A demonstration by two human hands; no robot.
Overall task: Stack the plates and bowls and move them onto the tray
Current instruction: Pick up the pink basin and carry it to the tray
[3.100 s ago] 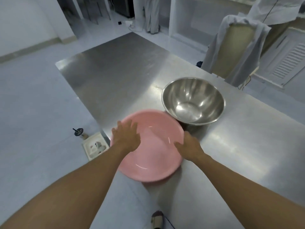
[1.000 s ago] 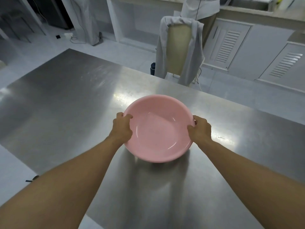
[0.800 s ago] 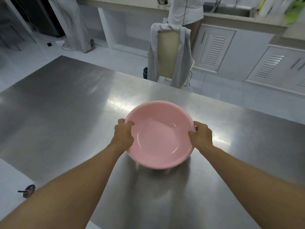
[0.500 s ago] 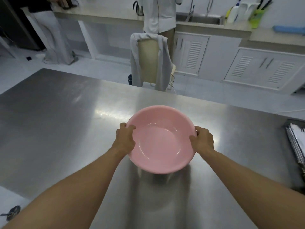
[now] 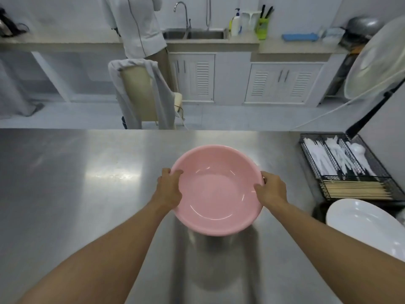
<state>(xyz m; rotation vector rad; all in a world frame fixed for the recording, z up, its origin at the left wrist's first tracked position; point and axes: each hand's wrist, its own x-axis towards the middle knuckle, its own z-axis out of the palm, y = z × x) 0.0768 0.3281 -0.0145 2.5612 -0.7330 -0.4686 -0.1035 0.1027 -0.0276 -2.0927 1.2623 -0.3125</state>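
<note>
Head view.

Pink bowl (image 5: 215,190): round, plastic, mouth up, nothing inside. Carried above the steel table (image 5: 87,183), with its shadow cast on the tabletop just below and toward the viewer. All places below are given from this bowl.

Left hand (image 5: 168,189): at the bowl's left rim, thumb hooked over the edge onto the inner wall, remaining fingers hidden beneath. Clamped on the rim.

Right hand (image 5: 271,191): at the bowl's right rim, directly opposite the left hand, thumb on the edge, fingers wrapped under. Clamped likewise. The bowl sits between the two hands, forearms running back from either side.

White plate (image 5: 363,224): right of the bowl and nearer the viewer, well apart from it, partly cut by the picture edge.

Black wire caddy (image 5: 341,165): right of the bowl and a little beyond it, divided into compartments holding white plastic cutlery and pale wooden sticks.

Draped chair (image 5: 142,93): beyond the bowl and left, past the table's far edge.
</note>
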